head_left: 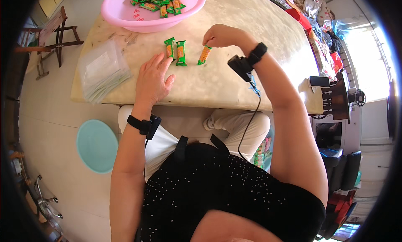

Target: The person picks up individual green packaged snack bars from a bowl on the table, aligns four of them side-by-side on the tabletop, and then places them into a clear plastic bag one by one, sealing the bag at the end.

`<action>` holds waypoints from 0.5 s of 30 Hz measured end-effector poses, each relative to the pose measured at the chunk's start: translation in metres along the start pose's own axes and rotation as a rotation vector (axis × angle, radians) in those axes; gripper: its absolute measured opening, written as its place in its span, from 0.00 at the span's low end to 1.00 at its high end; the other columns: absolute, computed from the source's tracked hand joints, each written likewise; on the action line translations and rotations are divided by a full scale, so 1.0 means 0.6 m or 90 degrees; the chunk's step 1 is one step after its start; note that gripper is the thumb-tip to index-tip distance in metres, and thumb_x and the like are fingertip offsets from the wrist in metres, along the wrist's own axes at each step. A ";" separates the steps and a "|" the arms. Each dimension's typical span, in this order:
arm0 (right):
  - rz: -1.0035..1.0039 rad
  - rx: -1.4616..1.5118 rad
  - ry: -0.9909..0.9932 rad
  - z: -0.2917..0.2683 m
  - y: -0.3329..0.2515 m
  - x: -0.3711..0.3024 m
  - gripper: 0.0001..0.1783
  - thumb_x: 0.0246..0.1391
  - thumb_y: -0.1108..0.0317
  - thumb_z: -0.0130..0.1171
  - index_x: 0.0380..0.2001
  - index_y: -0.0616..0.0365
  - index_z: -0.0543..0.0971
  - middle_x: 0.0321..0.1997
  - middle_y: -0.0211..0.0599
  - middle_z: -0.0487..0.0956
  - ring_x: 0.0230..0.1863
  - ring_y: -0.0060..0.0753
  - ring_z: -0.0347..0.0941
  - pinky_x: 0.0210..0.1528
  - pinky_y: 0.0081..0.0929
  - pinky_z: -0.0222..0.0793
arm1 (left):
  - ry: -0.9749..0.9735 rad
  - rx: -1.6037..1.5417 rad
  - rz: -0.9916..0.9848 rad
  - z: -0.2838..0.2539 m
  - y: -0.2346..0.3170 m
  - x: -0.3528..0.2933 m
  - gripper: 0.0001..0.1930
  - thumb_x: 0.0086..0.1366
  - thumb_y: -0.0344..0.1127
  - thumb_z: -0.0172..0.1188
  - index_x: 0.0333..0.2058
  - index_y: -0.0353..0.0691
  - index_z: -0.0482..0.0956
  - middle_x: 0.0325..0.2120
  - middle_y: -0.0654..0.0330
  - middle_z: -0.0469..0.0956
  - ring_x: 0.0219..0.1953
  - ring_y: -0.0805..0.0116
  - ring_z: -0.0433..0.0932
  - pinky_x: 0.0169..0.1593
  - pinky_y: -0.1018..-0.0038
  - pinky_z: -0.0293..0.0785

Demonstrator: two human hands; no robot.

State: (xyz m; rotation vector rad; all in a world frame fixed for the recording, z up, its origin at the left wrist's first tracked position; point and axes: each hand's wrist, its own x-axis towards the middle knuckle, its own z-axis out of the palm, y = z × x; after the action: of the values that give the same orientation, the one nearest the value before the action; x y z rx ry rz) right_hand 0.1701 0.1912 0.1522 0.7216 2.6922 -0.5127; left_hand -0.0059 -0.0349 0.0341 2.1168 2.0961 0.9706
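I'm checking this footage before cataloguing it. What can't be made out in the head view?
In the head view:
Pink basin: far rim cut off by the top edge.
Packets inside: lower ones hidden by those above.
Held packet: upper end hidden by the right hand.
Plastic bags: too hazy and overlapped to count.

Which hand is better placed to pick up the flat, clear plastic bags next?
Probably the left hand: it is nearer the clear plastic bags, while the right hand, farther off, pinches a small green and orange packet.
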 end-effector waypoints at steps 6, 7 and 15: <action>-0.024 0.145 0.088 0.060 0.020 0.064 0.16 0.52 0.62 0.59 0.42 0.55 0.84 0.37 0.41 0.85 0.37 0.38 0.80 0.43 0.32 0.75 | -0.007 -0.014 0.017 0.002 -0.004 0.000 0.28 0.59 0.39 0.62 0.59 0.42 0.71 0.61 0.49 0.69 0.64 0.52 0.64 0.65 0.59 0.58; -0.006 0.185 0.118 0.074 0.025 0.065 0.19 0.52 0.61 0.61 0.45 0.56 0.82 0.39 0.45 0.84 0.40 0.43 0.80 0.44 0.35 0.75 | -0.008 -0.015 0.020 0.003 -0.003 0.001 0.28 0.59 0.39 0.62 0.59 0.42 0.71 0.61 0.49 0.69 0.64 0.52 0.64 0.65 0.59 0.58; 0.078 0.131 0.371 0.156 -0.023 -0.007 0.26 0.49 0.58 0.66 0.51 0.57 0.78 0.42 0.49 0.79 0.38 0.45 0.77 0.43 0.38 0.74 | 0.004 -0.029 0.006 0.005 -0.007 -0.005 0.34 0.60 0.41 0.62 0.64 0.45 0.65 0.65 0.49 0.64 0.67 0.55 0.62 0.66 0.60 0.56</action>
State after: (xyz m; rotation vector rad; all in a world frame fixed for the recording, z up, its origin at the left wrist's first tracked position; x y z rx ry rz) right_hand 0.1852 0.1398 0.0742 1.2529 3.1173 -0.6338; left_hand -0.0081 -0.0359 0.0289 2.1069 2.0494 1.0171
